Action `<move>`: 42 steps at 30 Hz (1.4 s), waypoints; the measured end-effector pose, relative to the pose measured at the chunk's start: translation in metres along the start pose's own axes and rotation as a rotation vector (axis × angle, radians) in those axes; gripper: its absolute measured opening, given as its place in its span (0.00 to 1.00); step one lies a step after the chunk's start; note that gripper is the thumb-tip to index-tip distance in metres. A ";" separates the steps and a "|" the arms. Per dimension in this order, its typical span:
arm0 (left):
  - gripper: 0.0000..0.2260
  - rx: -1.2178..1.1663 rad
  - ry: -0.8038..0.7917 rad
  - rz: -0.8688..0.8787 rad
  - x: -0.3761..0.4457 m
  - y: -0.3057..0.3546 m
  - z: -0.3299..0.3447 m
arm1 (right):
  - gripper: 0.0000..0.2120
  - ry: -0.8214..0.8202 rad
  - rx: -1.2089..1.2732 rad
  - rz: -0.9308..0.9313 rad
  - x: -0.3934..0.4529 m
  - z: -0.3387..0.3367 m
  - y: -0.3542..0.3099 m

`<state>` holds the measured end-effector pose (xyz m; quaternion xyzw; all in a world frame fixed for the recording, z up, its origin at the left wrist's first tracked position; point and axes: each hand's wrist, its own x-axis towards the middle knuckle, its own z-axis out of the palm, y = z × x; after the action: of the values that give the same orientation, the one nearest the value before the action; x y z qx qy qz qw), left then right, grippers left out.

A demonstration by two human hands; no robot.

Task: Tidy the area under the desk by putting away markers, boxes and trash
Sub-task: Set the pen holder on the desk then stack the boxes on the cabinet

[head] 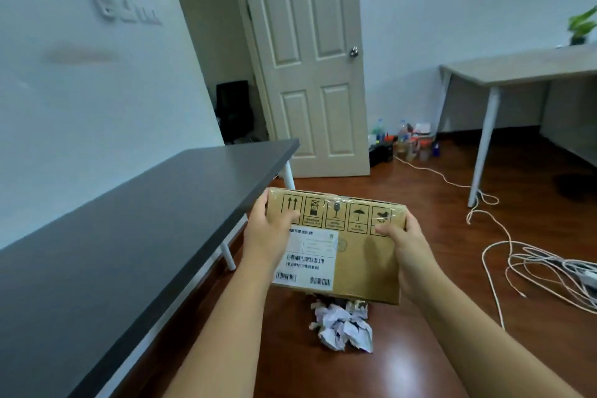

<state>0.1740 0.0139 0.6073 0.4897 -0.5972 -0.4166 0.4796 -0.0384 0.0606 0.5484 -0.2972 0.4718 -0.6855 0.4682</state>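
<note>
Cardboard box (352, 245) | gripped between both hands | left hand (269, 229) | right hand (403, 245)

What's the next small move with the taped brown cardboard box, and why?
Probably swing the taped brown cardboard box left and set it on the dark grey desk top. The left hand and right hand grip its two sides, so it is held clear of the floor, and the desk beside it shows bare surface. That would free the hands for the crumpled white paper below.
</note>
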 end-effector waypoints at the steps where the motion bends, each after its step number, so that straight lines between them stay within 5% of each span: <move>1: 0.23 -0.031 0.012 0.044 -0.005 0.017 -0.003 | 0.28 -0.005 0.008 -0.047 -0.007 0.004 -0.018; 13: 0.23 -0.258 0.362 0.568 -0.111 0.182 -0.119 | 0.31 -0.260 0.159 -0.541 -0.113 0.135 -0.157; 24: 0.22 -0.170 0.984 0.854 -0.234 0.226 -0.294 | 0.34 -0.789 0.347 -0.507 -0.216 0.336 -0.147; 30: 0.20 -0.049 1.327 0.819 -0.292 0.222 -0.374 | 0.36 -1.001 0.362 -0.382 -0.283 0.436 -0.115; 36: 0.19 0.036 1.420 0.761 -0.330 0.220 -0.445 | 0.36 -1.126 0.318 -0.318 -0.332 0.519 -0.089; 39: 0.21 0.069 1.385 0.637 -0.336 0.217 -0.485 | 0.37 -1.127 0.157 -0.417 -0.341 0.556 -0.086; 42: 0.27 0.429 1.370 0.434 -0.339 0.207 -0.512 | 0.39 -1.045 0.024 -0.652 -0.348 0.582 -0.086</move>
<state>0.6586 0.3689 0.8502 0.5935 -0.3161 0.2112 0.7094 0.5588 0.1766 0.8601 -0.7176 0.0570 -0.5623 0.4069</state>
